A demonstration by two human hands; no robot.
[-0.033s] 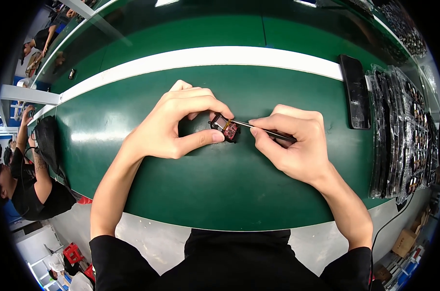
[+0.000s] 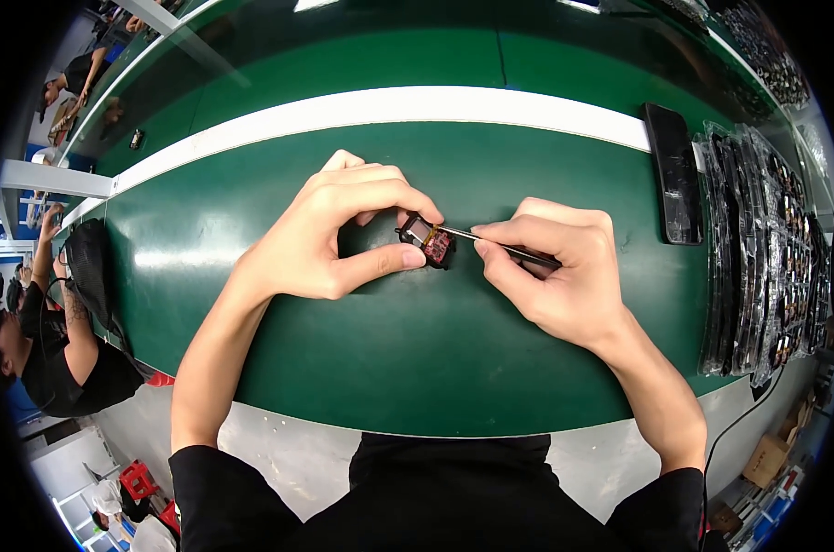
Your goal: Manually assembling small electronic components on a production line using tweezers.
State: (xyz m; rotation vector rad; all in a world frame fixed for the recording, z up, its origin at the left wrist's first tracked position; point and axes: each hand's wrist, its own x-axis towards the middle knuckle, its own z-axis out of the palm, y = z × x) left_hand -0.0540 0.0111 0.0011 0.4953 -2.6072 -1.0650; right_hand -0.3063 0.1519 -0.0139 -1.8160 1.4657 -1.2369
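My left hand (image 2: 334, 235) pinches a small dark square component (image 2: 426, 239) with a reddish face between thumb and forefinger, just above the green table (image 2: 417, 359). My right hand (image 2: 559, 276) grips thin metal tweezers (image 2: 490, 241) like a pen. The tweezer tip touches the top of the component. Both hands meet near the middle of the table.
A white stripe (image 2: 389, 109) runs across the table behind my hands. A black phone-like slab (image 2: 672, 175) lies at the right, beside stacked clear trays of small parts (image 2: 766, 248). Another person (image 2: 49, 350) sits at the far left by a black bag (image 2: 90, 267).
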